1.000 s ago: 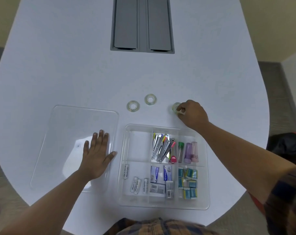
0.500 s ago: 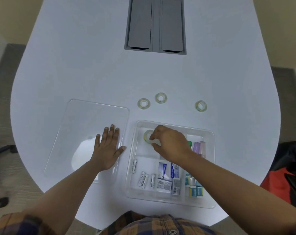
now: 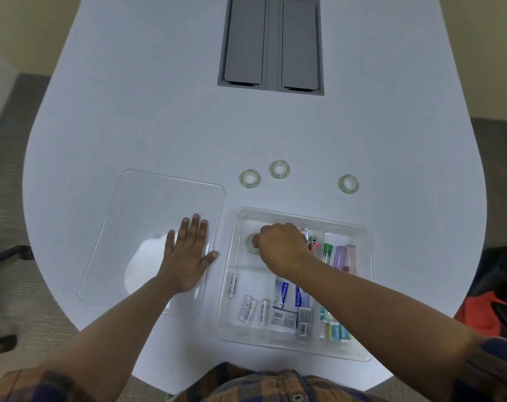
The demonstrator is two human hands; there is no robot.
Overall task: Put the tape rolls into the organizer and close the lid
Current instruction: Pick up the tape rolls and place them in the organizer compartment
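Observation:
The clear organizer (image 3: 365,291) stands open on the white table in front of me. My right hand (image 3: 281,248) is inside its back-left compartment, fingers closed around a clear tape roll (image 3: 251,243) that sits low in that compartment. Three more clear tape rolls lie on the table behind the organizer: one (image 3: 250,178), a second (image 3: 279,169) and a third (image 3: 348,183) further right. The clear lid (image 3: 148,204) lies flat to the left of the organizer. On the lid's right part my left hand (image 3: 187,256) rests flat, fingers spread.
Other compartments hold batteries (image 3: 252,309), small boxes (image 3: 290,311), nail clippers (image 3: 311,240) and coloured tubes (image 3: 340,256). A grey hatch panel (image 3: 271,44) is set into the table far back. A red and black bag (image 3: 496,303) sits on the floor at right.
My right hand carried a tape roll from the table's right side into the organizer's back-left compartment and lowered it there. My left hand stayed on the lid. The camera view shifted.

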